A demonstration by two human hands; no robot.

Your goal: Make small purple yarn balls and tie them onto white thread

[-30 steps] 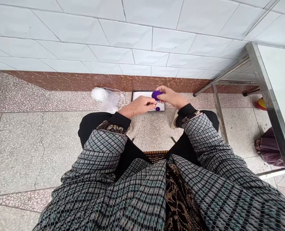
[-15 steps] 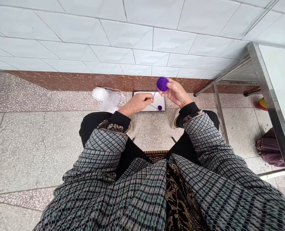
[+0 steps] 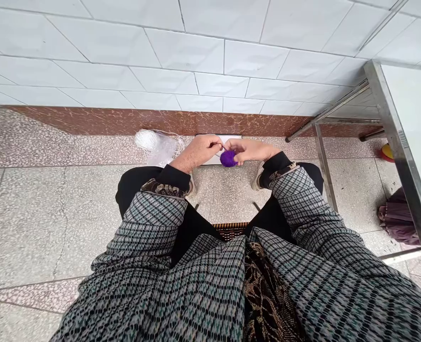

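My right hand (image 3: pixel 251 150) is closed around a purple ball of yarn (image 3: pixel 228 159), which hangs low between my two hands. A short purple strand (image 3: pixel 223 147) runs from the ball to my left hand (image 3: pixel 203 151), whose thumb and forefinger pinch it. Below the hands a white tray (image 3: pixel 212 161) with a dark rim lies on the floor against the wall base. My hands and the ball cover most of the tray, and the small purple ball in it is hidden from view.
White yarn (image 3: pixel 148 139) in clear plastic lies on the floor left of the tray. A metal-framed table (image 3: pixel 388 109) stands at the right, with a dark purple cloth bundle (image 3: pixel 398 216) and a yellow and red object (image 3: pixel 387 152) beneath. The tiled wall (image 3: pixel 210 57) rises in front.
My right hand has turned over and brought the yarn ball down and left, closer to my left hand. The strand between them is shorter. My left hand has barely moved.
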